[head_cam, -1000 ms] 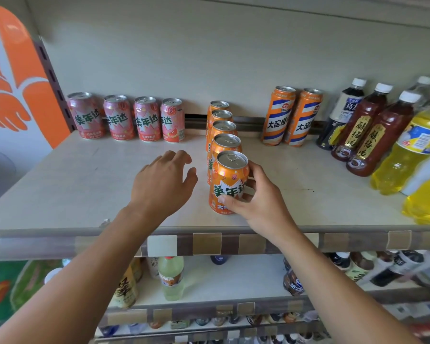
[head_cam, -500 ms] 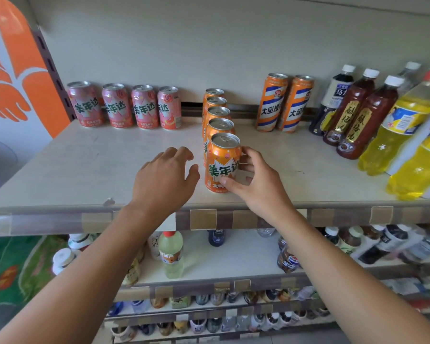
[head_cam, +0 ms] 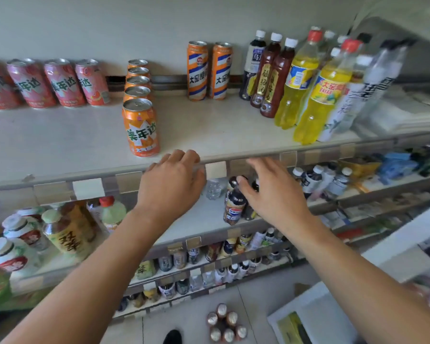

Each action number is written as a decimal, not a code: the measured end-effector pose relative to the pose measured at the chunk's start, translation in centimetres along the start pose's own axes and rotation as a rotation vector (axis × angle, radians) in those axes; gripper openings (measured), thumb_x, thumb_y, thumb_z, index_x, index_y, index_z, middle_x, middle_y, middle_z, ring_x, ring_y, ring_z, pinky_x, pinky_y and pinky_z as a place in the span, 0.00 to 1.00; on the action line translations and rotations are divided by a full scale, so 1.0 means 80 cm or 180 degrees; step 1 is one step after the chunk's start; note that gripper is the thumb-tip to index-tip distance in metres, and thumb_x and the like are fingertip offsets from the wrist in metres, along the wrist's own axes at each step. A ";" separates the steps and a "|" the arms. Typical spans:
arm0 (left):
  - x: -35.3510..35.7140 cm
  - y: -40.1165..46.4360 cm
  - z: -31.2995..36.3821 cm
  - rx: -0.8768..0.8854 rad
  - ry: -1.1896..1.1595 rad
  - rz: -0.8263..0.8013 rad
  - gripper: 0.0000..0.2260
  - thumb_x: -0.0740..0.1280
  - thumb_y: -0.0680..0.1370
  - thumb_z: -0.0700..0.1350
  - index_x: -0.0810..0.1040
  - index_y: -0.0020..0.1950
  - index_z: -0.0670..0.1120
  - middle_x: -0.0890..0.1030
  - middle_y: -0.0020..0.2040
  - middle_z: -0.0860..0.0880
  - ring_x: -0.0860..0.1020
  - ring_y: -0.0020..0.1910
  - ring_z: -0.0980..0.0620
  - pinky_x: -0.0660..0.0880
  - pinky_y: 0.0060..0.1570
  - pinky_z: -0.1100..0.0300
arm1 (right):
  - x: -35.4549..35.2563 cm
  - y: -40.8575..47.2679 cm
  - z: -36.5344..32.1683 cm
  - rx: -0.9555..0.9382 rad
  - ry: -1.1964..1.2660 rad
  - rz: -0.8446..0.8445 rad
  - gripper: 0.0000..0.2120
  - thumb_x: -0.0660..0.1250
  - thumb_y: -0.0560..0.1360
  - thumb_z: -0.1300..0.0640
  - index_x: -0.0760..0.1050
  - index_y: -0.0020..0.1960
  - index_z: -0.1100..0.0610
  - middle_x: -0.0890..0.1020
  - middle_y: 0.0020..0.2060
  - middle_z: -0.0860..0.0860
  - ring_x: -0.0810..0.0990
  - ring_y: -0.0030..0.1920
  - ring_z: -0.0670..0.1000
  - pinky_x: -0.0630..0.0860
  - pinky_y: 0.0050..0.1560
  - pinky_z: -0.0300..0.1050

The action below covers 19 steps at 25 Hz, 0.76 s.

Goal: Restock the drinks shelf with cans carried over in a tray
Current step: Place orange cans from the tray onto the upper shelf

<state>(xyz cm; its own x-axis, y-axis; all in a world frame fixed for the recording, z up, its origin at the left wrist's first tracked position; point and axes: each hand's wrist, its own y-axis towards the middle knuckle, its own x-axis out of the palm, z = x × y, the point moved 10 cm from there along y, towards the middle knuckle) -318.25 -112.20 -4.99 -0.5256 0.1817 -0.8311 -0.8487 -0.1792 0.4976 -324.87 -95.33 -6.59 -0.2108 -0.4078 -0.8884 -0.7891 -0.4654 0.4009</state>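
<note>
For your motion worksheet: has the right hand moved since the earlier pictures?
Yes. The right hand has let go of the front orange can and pulled back below the shelf edge.

One view only, from a camera on the person's head, wide-angle, so straight edges bow near the borders. It looks forward and down at a tilt, facing a store rack close by. The top shelf (head_cam: 209, 135) fills the upper half, near enough that labels on the front orange can (head_cam: 141, 127) read plainly. Both forearms enter from the bottom corners, with the left hand (head_cam: 170, 182) and right hand (head_cam: 271, 192) near the middle of the frame. Lower shelves (head_cam: 204, 219) recede beneath, and the floor (head_cam: 191, 316) shows at the bottom edge. The right side is smeared with blur.
</note>
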 end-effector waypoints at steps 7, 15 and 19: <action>0.101 -0.042 0.185 0.0714 -0.0515 -0.0520 0.12 0.61 0.80 0.51 0.76 0.59 0.47 0.79 0.53 0.47 0.78 0.50 0.41 0.72 0.40 0.52 | -0.023 -0.148 0.144 0.0729 -0.0433 -0.0216 0.19 0.62 0.79 0.45 0.74 0.63 0.57 0.80 0.55 0.53 0.76 0.58 0.56 0.76 0.52 0.51; 0.182 -0.101 0.387 0.1711 -0.1186 -0.1006 0.14 0.58 0.78 0.53 0.76 0.57 0.48 0.79 0.50 0.47 0.79 0.47 0.41 0.75 0.39 0.51 | -0.065 -0.320 0.287 0.2000 -0.0648 -0.0358 0.18 0.59 0.79 0.46 0.72 0.66 0.53 0.78 0.59 0.52 0.75 0.60 0.56 0.77 0.53 0.52; 0.206 -0.135 0.462 0.2100 -0.1352 -0.1263 0.13 0.59 0.79 0.52 0.76 0.59 0.48 0.79 0.50 0.47 0.79 0.47 0.43 0.75 0.38 0.52 | -0.087 -0.399 0.345 0.2601 -0.0842 -0.0404 0.19 0.59 0.78 0.46 0.70 0.66 0.51 0.78 0.59 0.52 0.78 0.56 0.57 0.76 0.47 0.49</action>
<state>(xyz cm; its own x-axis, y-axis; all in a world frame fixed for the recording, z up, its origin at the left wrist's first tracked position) -319.92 -71.52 -14.88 -0.0505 0.4798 -0.8759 -0.7651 0.5451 0.3428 -314.12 -55.98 -19.38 -0.1402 -0.1478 -0.9790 -0.9615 0.2563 0.0990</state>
